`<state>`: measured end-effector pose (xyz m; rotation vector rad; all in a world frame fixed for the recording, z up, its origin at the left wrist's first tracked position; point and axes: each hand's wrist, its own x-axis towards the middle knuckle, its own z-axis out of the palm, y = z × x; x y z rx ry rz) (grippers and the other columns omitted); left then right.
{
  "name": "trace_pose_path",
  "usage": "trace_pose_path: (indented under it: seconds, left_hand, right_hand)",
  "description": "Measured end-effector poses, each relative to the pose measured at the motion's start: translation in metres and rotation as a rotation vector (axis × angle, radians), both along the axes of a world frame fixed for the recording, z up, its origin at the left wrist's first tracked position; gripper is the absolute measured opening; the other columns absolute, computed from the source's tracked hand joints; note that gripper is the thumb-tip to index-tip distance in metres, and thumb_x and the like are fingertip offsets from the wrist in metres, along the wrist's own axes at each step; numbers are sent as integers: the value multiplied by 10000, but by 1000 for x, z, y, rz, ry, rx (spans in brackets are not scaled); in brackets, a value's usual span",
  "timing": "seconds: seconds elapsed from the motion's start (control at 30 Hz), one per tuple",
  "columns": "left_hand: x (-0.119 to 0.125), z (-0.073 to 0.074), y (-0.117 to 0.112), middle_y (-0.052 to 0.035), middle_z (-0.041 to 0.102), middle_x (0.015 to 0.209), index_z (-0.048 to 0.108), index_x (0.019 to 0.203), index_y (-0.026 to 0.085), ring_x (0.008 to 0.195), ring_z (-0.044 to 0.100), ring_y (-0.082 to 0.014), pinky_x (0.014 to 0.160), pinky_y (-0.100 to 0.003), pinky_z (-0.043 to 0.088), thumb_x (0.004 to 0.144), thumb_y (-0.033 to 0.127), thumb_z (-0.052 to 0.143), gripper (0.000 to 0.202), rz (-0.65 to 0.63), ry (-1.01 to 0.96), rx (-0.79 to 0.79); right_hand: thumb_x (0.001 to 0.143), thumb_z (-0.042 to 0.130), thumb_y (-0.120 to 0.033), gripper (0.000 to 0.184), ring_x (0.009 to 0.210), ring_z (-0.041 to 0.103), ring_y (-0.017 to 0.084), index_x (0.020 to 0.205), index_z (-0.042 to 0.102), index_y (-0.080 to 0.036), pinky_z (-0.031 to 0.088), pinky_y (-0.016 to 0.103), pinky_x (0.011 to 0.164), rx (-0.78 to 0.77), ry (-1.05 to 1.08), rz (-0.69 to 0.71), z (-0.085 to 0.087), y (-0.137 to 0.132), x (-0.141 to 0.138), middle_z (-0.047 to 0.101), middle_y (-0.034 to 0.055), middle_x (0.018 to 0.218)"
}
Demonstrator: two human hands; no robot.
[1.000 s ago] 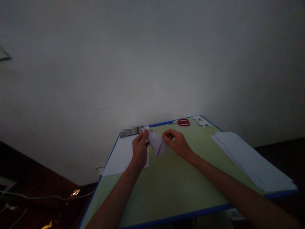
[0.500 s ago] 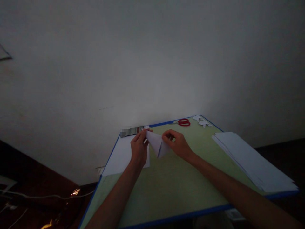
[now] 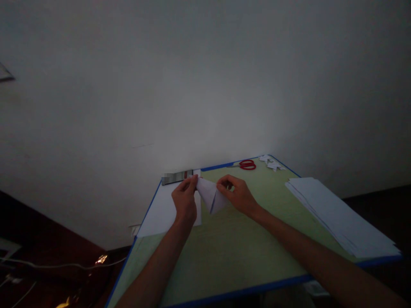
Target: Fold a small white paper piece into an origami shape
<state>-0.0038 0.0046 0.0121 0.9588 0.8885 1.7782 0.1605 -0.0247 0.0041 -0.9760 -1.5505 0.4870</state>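
A folded piece of white paper (image 3: pixel 208 191) hangs between my two hands above the table, its lower tip pointing down and a dark crease or gap running along one side. My left hand (image 3: pixel 186 196) pinches its upper left corner between thumb and fingers. On the other side my right hand (image 3: pixel 236 192) grips the paper's right edge with thumb and forefinger, the fingers curled. Behind the left hand lies a flat white sheet (image 3: pixel 157 216) on the table.
The green table (image 3: pixel 237 252) has a blue edge and stands against a pale wall. A phone (image 3: pixel 176 177) lies at the back left. Red-handled scissors (image 3: pixel 247 165) and small white paper pieces (image 3: pixel 272 164) sit at the back. A paper stack (image 3: pixel 340 218) covers the right side.
The folded paper has shifted slightly left and down, with both hands still on it. My left hand's other fingers have drawn in behind the paper's corner.
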Motion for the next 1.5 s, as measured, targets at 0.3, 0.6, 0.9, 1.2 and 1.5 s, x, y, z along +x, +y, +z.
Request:
trace_pose_path:
  seconds: [0.3, 0.6, 0.9, 1.2, 1.5]
  left_hand:
    - [2, 3, -4, 12, 601, 712, 716, 739, 150, 638, 494, -88, 584, -202, 396, 713, 443, 806, 308, -39, 12, 26]
    - [7, -2, -6, -3, 595, 696, 676, 775, 138, 637, 520, -109, 575, -218, 400, 705, 510, 806, 400, -344, 45, -116]
    - [2, -8, -2, 10, 562, 626, 660, 658, 124, 571, 475, -92, 556, -226, 377, 710, 483, 816, 395, -255, 131, -26]
    - [6, -5, -5, 1, 562, 644, 664, 708, 133, 599, 503, -103, 563, -227, 408, 736, 585, 757, 463, -241, 94, -35]
    - [3, -9, -5, -37, 625, 688, 685, 669, 119, 637, 556, -132, 646, -282, 490, 699, 517, 813, 419, -398, 279, -85]
  right_hand:
    - [849, 609, -230, 89, 664, 579, 143, 799, 653, -171, 440, 264, 644, 12, 19, -5, -1, -3, -6, 676, 22, 730]
    - [840, 608, -242, 85, 682, 587, 154, 812, 657, -178, 455, 270, 658, -7, 85, -22, -5, 2, 1, 680, 25, 747]
    - [848, 610, -255, 106, 684, 597, 154, 798, 667, -181, 448, 281, 673, -7, 49, -30, -6, 4, 1, 692, 23, 745]
    - [835, 610, -254, 99, 700, 604, 165, 798, 667, -182, 457, 290, 697, -1, 66, -64, -3, 5, 3, 701, 33, 752]
    - [834, 617, -277, 115, 707, 602, 173, 803, 666, -178, 455, 295, 691, -7, 113, -84, -1, 10, 11, 697, 36, 761]
